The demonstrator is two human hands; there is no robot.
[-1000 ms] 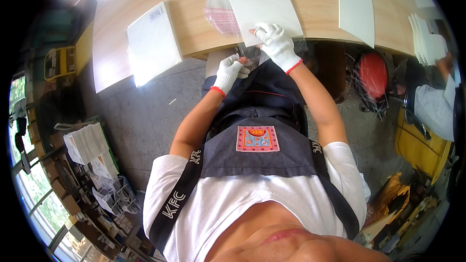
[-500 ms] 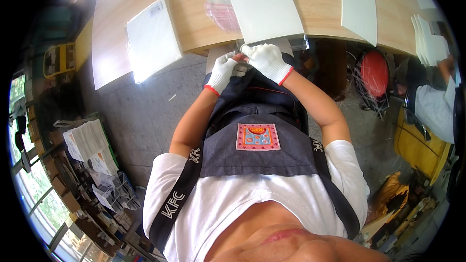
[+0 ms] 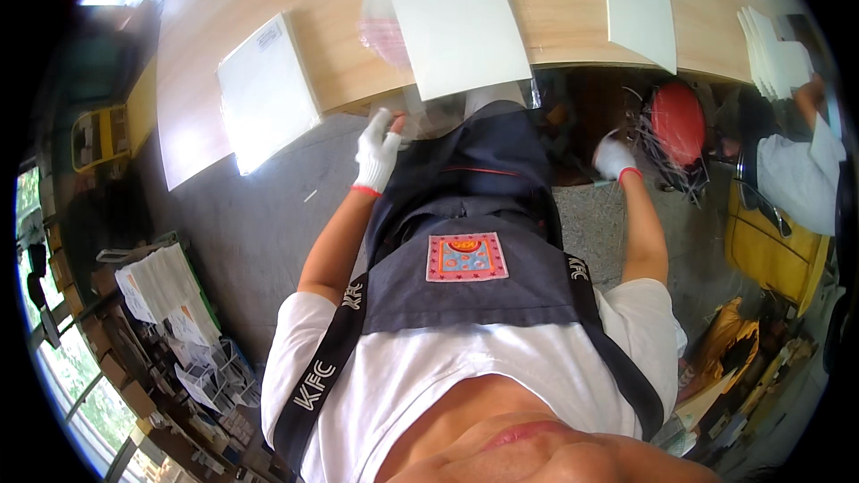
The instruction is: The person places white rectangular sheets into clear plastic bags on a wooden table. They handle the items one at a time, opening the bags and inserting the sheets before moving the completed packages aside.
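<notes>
My left hand [image 3: 377, 154], in a white knit glove with a red cuff and some bare fingertips, is raised at the table's front edge. Its fingers point up and stand apart, with nothing visible in them. Clear plastic [image 3: 438, 116] hangs just to its right, below a white board in a clear bag [image 3: 456, 31]. Out to the right, below the table's edge, my right hand [image 3: 614, 158] wears the same kind of glove. Motion blurs its fingers. It is beside a heap of thin clear strips [image 3: 684, 181] around a red round object [image 3: 677, 125].
On the wooden table [image 3: 349, 54] lie a bagged white stack [image 3: 268, 89] at left and a white board [image 3: 640, 13] at right. More white boards [image 3: 774, 54] stand farther right, near another person's arm [image 3: 810, 100]. Yellow chair [image 3: 774, 246] at right; paper stacks [image 3: 165, 282] at lower left.
My hands, together at the table edge before, have parted. The right swung out right and down toward the strips; the left shifted left and slightly down. The view has shifted a little.
</notes>
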